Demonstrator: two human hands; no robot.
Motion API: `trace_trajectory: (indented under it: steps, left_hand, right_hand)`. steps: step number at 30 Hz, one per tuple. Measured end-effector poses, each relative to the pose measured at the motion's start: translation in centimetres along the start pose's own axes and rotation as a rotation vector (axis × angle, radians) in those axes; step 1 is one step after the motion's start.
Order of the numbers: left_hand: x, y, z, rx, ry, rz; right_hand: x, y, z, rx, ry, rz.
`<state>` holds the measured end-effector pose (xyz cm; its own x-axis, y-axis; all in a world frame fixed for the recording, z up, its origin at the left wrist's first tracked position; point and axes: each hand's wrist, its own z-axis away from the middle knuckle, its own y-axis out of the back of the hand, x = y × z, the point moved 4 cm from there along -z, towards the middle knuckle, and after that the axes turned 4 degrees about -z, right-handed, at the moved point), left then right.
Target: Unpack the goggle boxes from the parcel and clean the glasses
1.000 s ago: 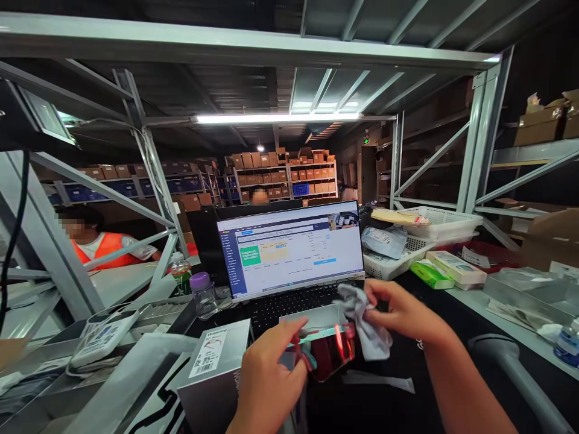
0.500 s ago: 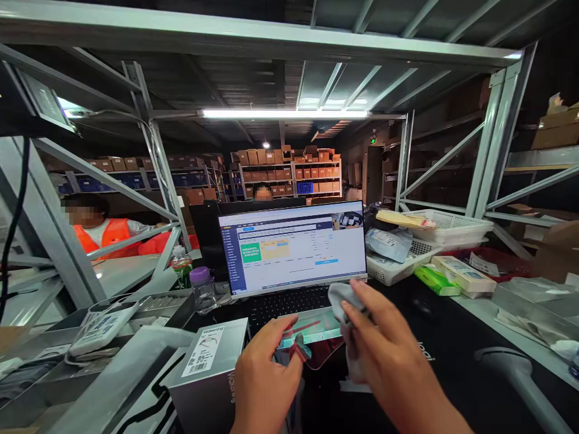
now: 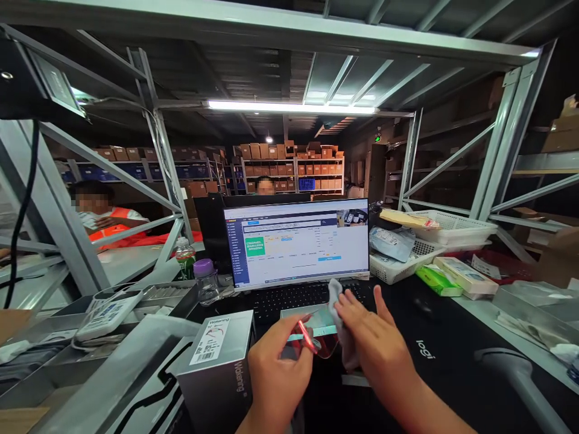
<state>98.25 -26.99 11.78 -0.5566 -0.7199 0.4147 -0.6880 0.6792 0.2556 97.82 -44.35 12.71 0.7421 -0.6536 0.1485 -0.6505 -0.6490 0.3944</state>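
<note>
Both hands have shifted since a moment ago: the right hand has drawn in from the side with its grey cloth and now lies pressed over the red-tinted glasses, which sat more squarely in view before. Farthest left, a person in an orange vest sits behind slanted grey metal shelf struts. Nearer, a white handheld device with a printed label rests in a flat metal tray, and a small clear bottle with a purple cap stands just beside a green-labelled bottle. A grey cardboard box with a barcode sticker sits on the dark mat, just left of the left hand. That hand is curled, pinching the glasses by the frame with thumb and fingertips, above the edge of the open laptop, whose bright screen shows a white page with a green block. The right hand is half open, fingers spread and flat, the soft crumpled cloth trapped between palm and shiny lens. Right of it, white plastic mesh baskets hold bagged items, a green and a white carton lie near them, and a smooth grey rounded handle juts in at the lower right.
</note>
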Motion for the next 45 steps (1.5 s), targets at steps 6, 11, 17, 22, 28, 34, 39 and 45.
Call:
trace_trajectory:
  steps: [6,11,17,22,28,34,39,45]
  left_hand:
    - [0.2,-0.1,-0.1,-0.023,-0.021,0.029]
    - [-0.2,-0.4,0.2,-0.016,0.037,0.025]
    - [0.8,0.5,-0.2,0.075,-0.012,0.018]
    - [1.5,0.1,0.2,0.027,-0.048,-0.009]
    - [1.8,-0.3,0.9,0.020,-0.136,-0.164]
    - [2.5,0.4,0.4,0.040,-0.174,-0.156]
    - [2.7,0.1,0.7,-0.029,-0.166,-0.080]
    - [2.7,-0.7,1.4,-0.158,-0.118,0.058]
  right_hand:
    - [-2.9,-0.5,0.8,-0.061,0.216,-0.032]
    - [0.5,-0.1,1.0,-0.022,0.014,-0.099]
    - [6.3,-0.5,7.6,0.272,-1.059,-0.705]
    - [1.6,-5.1,8.7,0.299,-1.501,-1.462]
    - [-1.7,-4.9,4.0,0.165,-1.248,-1.755]
    - [-1.5,-3.1,6.1,-0.027,-1.098,-1.889]
    - [-1.2,-4.0,6.5,-0.046,-1.061,-1.800]
    - [-0.1,-4.6,6.7,0.093,-0.995,-1.559]
